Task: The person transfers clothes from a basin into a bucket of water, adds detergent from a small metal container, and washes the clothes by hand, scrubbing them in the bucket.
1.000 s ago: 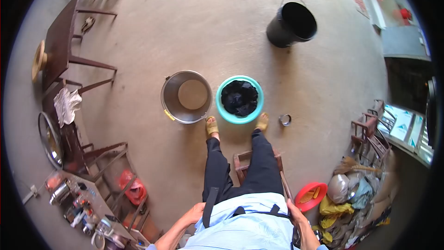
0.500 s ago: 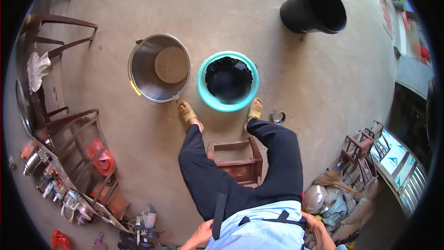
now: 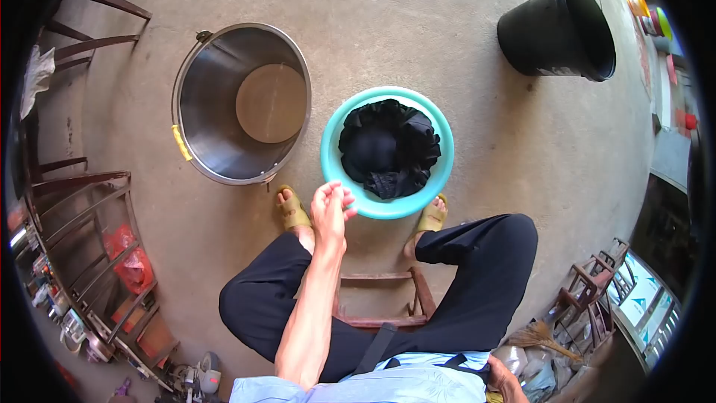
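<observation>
My left hand [image 3: 330,209] reaches forward over the near left rim of a turquoise basin [image 3: 332,123], its fingers loosely curled and apart, with nothing seen in them. I cannot tell whether it touches the rim. Dark wet-looking cloth [image 3: 395,149] lies bunched in the basin, between my sandalled feet. My right hand [image 3: 507,382] is at my right hip by the hem of the light blue shirt; its fingers are hidden. Beneath me, between my legs, a low wooden stool [image 3: 380,321] shows in part.
Left of the basin stands a large metal bucket [image 3: 205,97] with a yellow grip on its handle. A black bucket [image 3: 533,33] stands at the far right. Wooden chair frames [image 3: 97,179] line the left. Small stools [image 3: 597,276] and a straw broom [image 3: 541,336] are at the lower right.
My left hand has moved from my waist forward to the basin. My view has come lower and nearer the basin, and my knees are now bent wider. The right hand stays at the hip.
</observation>
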Demonstrator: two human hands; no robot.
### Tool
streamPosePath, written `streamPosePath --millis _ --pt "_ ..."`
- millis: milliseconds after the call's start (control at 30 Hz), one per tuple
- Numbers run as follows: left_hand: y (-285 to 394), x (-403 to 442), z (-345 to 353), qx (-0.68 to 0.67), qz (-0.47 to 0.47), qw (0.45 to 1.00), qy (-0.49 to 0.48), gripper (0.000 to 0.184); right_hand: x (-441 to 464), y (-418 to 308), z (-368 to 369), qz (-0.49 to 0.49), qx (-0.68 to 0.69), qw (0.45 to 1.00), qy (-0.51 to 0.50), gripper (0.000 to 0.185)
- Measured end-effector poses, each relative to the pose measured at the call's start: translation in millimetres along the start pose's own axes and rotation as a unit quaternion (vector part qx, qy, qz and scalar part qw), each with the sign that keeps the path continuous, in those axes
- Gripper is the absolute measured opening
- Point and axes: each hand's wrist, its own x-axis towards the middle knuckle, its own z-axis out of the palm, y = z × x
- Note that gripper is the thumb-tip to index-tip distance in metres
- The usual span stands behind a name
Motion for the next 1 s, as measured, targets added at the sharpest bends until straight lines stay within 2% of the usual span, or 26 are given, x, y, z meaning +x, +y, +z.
streamPosePath --millis 33,67,133,267,300,367,433,500,533,567,600,633,667,700,733,800,867,933,1000 --pt "-18.7 22.2 -0.7 -0.034 -0.011 0.999 0.031 0.031 14.7 0.7 -1.6 0.020 0.004 1.000 0.002 0.049" --pt "-38.8 41.3 -5.3 -0.038 -0.007 0.999 0.030 0.031 27.4 0.0 1.6 -0.001 -0.003 1.000 0.004 0.048" --pt "-78.8 74.1 -15.5 0.045 0.017 0.991 0.127 0.035 32.3 -8.5 21.5 -0.012 -0.028 0.999 0.023 0.046" --pt "-126.0 104.4 -44.4 0.065 0.015 0.982 0.178 0.039 44.4 -19.5 58.8 -0.038 -0.060 0.997 0.010 0.044" --pt "-126.6 104.9 -44.9 0.063 0.021 0.981 0.180 0.039 59.9 -16.2 55.6 -0.042 -0.062 0.997 0.006 0.044" --pt "-123.4 103.0 -42.6 0.094 -0.050 0.979 0.176 0.042 102.9 0.2 34.0 -0.031 -0.018 0.999 -0.025 0.043" --pt "-131.8 113.9 -47.2 0.050 -0.060 0.988 0.133 0.046 116.6 4.9 33.9 -0.056 -0.006 0.998 -0.041 0.042" --pt "-131.1 118.6 -54.1 0.066 -0.093 0.993 -0.003 0.050 117.3 6.7 39.1 -0.073 0.002 0.997 -0.008 0.039" --pt "-125.3 114.6 -48.8 0.097 -0.048 0.993 0.038 0.052 117.6 5.9 37.8 -0.080 -0.001 0.997 -0.015 0.039" --pt "-119.1 108.9 -45.9 0.086 -0.029 0.993 0.070 0.058 118.2 2.3 35.2 -0.128 -0.078 0.988 0.031 0.037" --pt "-106.5 105.7 -43.3 -0.013 -0.013 0.995 0.100 0.063 117.4 -1.4 36.8 -0.178 -0.156 0.969 0.075 0.035" --pt "-93.6 106.4 -44.7 -0.112 0.006 0.985 0.129 0.067 102.4 -15.2 53.2 -0.292 -0.248 0.908 0.171 0.029" --pt "-79.6 107.8 -48.1 -0.172 0.063 0.970 0.158 0.072 103.1 -31.9 54.3 -0.457 -0.204 0.833 0.233 0.027" --pt "-54.1 95.3 -47.8 -0.211 0.108 0.953 0.190 0.069 103.8 -48.7 55.4 -0.598 -0.186 0.720 0.299 0.026" --pt "-32.8 86.5 -48.5 -0.247 0.140 0.936 0.206 0.062 55.6 -73.3 87.2 -0.636 -0.192 0.663 0.345 0.028" --pt "-4.1 75.1 -48.5 -0.286 0.183 0.918 0.204 0.057 -32.4 -103.6 161.8 -0.723 -0.161 0.584 0.332 0.035" --pt "3.7 68.3 -43.1 -0.307 0.164 0.917 0.195 0.058 -59.5 -127.9 208.9 -0.769 -0.046 0.623 0.135 0.042" --pt "0.2 63.3 -43.5 -0.331 0.165 0.910 0.186 0.066 -55.0 -146.2 251.5 -0.757 -0.075 0.645 0.075 0.043" --pt "0.7 55.6 -47.0 -0.332 0.185 0.909 0.173 0.071 -14.1 -166.5 294.1 -0.675 -0.008 0.738 -0.013 0.050"
